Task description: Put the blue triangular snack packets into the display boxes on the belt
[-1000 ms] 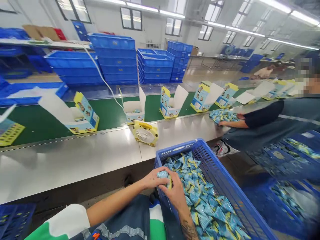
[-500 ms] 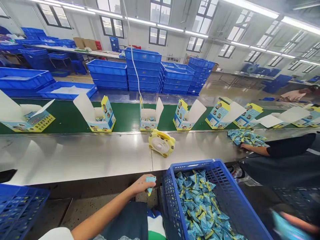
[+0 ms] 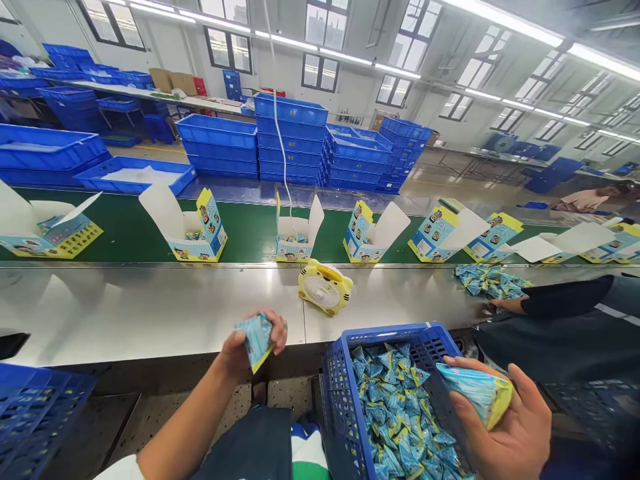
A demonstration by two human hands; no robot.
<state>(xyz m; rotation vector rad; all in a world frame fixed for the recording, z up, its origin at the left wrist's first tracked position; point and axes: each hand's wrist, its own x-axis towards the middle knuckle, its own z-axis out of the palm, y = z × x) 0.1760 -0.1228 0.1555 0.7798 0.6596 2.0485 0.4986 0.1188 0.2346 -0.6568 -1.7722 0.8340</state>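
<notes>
My left hand (image 3: 276, 331) is closed on a blue-and-yellow triangular packet (image 3: 256, 339), held over the front edge of the steel counter. Above the right side of a blue plastic basket (image 3: 345, 400), my right hand (image 3: 520, 427) grips another triangular packet (image 3: 477, 392), its yellow end toward the palm. Many similar packets (image 3: 400, 420) fill the basket. Beyond my hands, open printed boxes stand in a row; the box (image 3: 295, 249) straight ahead has packets inside. A yellow animal-shaped fan (image 3: 325, 288) rests on the counter.
A green conveyor belt (image 3: 250, 230) runs behind the steel counter (image 3: 150, 307). At the right, a co-worker's hand (image 3: 507, 305) touches a packet pile (image 3: 490, 280). Another blue basket (image 3: 45, 413) stands at lower left. Stacked blue crates (image 3: 290, 140) are behind the belt.
My left hand has risen and moved left with its packet, turning it toward me. My right hand, blurred at the lower right edge before, has come in over the basket with its packet.
</notes>
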